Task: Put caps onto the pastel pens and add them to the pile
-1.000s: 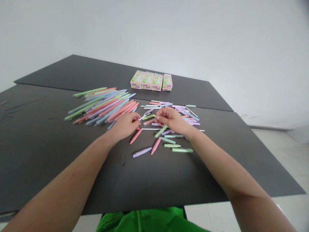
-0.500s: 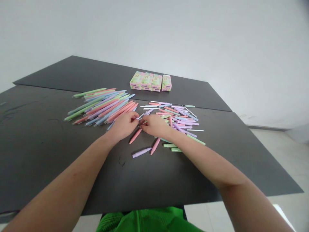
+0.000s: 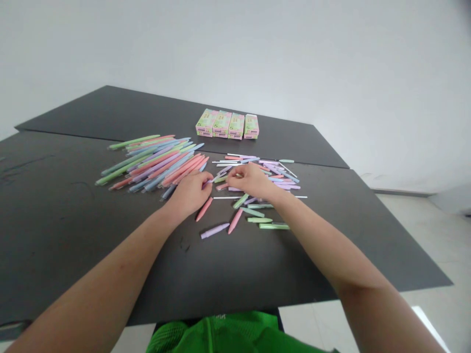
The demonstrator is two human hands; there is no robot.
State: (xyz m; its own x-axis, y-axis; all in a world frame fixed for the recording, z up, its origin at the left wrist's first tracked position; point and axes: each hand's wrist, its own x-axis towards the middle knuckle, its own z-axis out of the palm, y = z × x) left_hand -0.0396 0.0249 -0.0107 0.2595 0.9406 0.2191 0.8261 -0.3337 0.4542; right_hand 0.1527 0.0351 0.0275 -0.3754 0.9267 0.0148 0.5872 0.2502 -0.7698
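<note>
My left hand (image 3: 192, 192) is closed in a pinch on a slim purple pen part (image 3: 209, 181), beside the right end of a heap of assembled pens (image 3: 162, 164) in pastel colours. To its right, my right hand (image 3: 252, 180) is over a scatter of loose pen parts (image 3: 283, 172). Its fingers curl down together at the pile's left side; their tips hide whatever they pinch. Nearer to me lie a red pen barrel piece (image 3: 204, 209), a pink one (image 3: 235, 221) and a purple one (image 3: 215, 231). A thin white refill (image 3: 226, 197) lies between the hands.
Several small green and pink boxes (image 3: 221, 123) stand in a row toward the back of the dark table (image 3: 147, 274). A seam crosses the table behind the pens. Green pen parts (image 3: 274, 226) lie under and near my right forearm. A white wall rises behind.
My right hand has moved away from my left, rightward and slightly back onto the loose parts. My left hand has stayed nearly in place with the purple part. The view has shifted slightly.
</note>
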